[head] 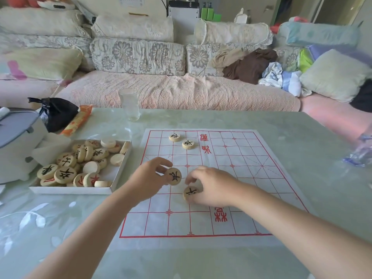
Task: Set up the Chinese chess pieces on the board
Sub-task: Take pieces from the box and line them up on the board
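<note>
Head view: left hand [149, 178], forearm extended, grip pinching a black-marked piece [174, 176] over the board [241, 178]. Right hand [209, 186], palm down, grip pinching a second piece [190, 192] just beside it. Spare pieces: box [72, 190], left on the surface.

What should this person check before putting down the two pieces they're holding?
1. Left hand has a firm pinch on the black-lettered piece: ok.
2. Right hand holds the second black-lettered piece face up: ok.
3. Paper board lies flat on the table: ok.
4. Placed piece and its neighbour sit exactly on line crossings: cannot tell.
5. Box of spare pieces is close beside the board, probably within easy reach: ok.
6. Drinking glass stands off the board: ok.
</note>
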Available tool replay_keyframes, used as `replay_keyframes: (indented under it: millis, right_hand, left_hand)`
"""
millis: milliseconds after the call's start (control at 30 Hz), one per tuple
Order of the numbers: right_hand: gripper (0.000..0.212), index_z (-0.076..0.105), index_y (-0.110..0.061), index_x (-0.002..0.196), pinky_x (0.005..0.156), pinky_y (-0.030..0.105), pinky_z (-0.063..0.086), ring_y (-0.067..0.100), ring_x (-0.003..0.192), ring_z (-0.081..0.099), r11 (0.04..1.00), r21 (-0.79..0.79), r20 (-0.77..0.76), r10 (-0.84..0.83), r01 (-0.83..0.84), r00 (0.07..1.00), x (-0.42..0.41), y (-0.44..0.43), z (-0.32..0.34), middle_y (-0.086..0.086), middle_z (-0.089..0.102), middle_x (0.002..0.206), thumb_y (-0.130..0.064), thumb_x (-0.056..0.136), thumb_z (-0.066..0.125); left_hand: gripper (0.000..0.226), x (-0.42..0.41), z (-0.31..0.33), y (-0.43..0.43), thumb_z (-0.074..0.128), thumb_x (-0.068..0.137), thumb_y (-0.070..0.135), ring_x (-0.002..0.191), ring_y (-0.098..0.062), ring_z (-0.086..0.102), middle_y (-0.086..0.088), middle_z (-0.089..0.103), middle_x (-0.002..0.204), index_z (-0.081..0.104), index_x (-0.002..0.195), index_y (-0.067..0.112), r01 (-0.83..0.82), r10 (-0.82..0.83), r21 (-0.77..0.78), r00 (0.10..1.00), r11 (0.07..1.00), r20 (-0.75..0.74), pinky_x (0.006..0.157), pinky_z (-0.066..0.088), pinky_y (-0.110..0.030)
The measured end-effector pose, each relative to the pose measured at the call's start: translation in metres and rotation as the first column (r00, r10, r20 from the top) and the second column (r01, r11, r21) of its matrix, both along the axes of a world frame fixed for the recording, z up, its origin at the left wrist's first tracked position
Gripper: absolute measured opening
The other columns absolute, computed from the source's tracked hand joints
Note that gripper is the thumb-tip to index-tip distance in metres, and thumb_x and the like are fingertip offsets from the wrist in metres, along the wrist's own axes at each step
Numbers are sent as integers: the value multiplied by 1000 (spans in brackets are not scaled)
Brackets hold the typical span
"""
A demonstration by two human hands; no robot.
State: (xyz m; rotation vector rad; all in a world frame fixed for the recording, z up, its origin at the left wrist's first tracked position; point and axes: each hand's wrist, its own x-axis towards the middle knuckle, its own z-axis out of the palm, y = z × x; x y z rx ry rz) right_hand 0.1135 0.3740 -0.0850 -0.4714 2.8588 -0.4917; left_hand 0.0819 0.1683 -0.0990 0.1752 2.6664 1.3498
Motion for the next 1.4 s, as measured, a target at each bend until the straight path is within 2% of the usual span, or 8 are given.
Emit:
replay_keyframes:
  millis: [67, 167, 367, 433, 567, 733, 900, 1400]
  right_hand:
    - [50, 53, -34, 130, 87, 25, 42, 2, 106, 52, 989, -138, -27, -49, 45, 998, -1, 0, 2, -16, 52, 126, -53, 86, 66]
    - [53, 51, -34, 133, 74, 16, 37, -8, 77, 51, 940, -338, -86, -81, 48, 993, -1, -5, 0, -17, 52, 123, -41, 85, 73]
    - [39, 62, -32, 113, 69, 14, 46, 9, 74, 59, 869, -492, -133, -124, 43, 983, 0, -21, -8, -20, 58, 109, -25, 80, 81]
    - [38, 60, -35, 113, 65, 13, 45, 7, 73, 59, 875, -480, -122, -146, 70, 982, -1, -23, -9, -23, 59, 103, -32, 82, 80]
    - [31, 61, -35, 108, 63, 12, 35, -8, 68, 51, 910, -404, -151, -168, 94, 974, -9, -28, -13, -22, 60, 106, -42, 82, 76]
    - [27, 60, -37, 101, 82, 31, 49, 3, 94, 59, 932, -311, -182, -249, 184, 951, -52, -47, -13, -23, 62, 106, -55, 83, 69]
    - [27, 60, -32, 98, 81, 29, 47, 12, 102, 60, 963, -185, -266, -242, 197, 933, -125, -76, -1, -17, 64, 107, -55, 84, 65]
    - [30, 61, -26, 109, 93, 36, 46, 24, 113, 59, 974, 50, -278, -199, 221, 940, -262, -140, -18, -4, 65, 119, -49, 90, 58]
  left_hand:
    - [18, 1, 2, 1, 68, 84, 19, 79, -15, 67, 10, 69, 89, 62, 98, 30, -12, 12, 34, 1000, 999, 15, 72, 57, -38]
    - [12, 4, 6, 3, 67, 87, 19, 83, -17, 69, 5, 73, 86, 68, 97, 25, 13, -20, 118, 998, 993, 58, 68, 53, -28]
    - [20, 7, 15, 3, 68, 87, 21, 76, -14, 70, 0, 76, 85, 63, 106, 20, 17, -44, 249, 994, 968, 102, 65, 50, -26]
    - [22, 6, 18, -3, 68, 87, 27, 77, -16, 69, 1, 75, 86, 59, 106, 21, 15, -34, 199, 995, 980, 94, 64, 49, -26]
    - [17, 0, 18, -30, 58, 91, 29, 95, -10, 59, 14, 64, 103, 61, 107, 32, 16, -135, -462, 965, 887, -226, 72, 45, -25]
    - [27, -10, 13, -62, 53, 91, 27, 113, -15, 48, 11, 58, 118, 61, 116, 34, -37, -169, -645, 952, 763, -254, 92, 39, -29]
    - [36, -15, 11, -75, 53, 92, 41, 122, -17, 40, 8, 51, 128, 55, 127, 36, 40, -229, -641, 950, 766, -214, 101, 33, -33]
    - [36, -35, -8, -86, 53, 93, 29, 120, -17, 42, 5, 53, 120, 52, 128, 35, 91, -257, -605, 947, 791, -194, 99, 27, -29]
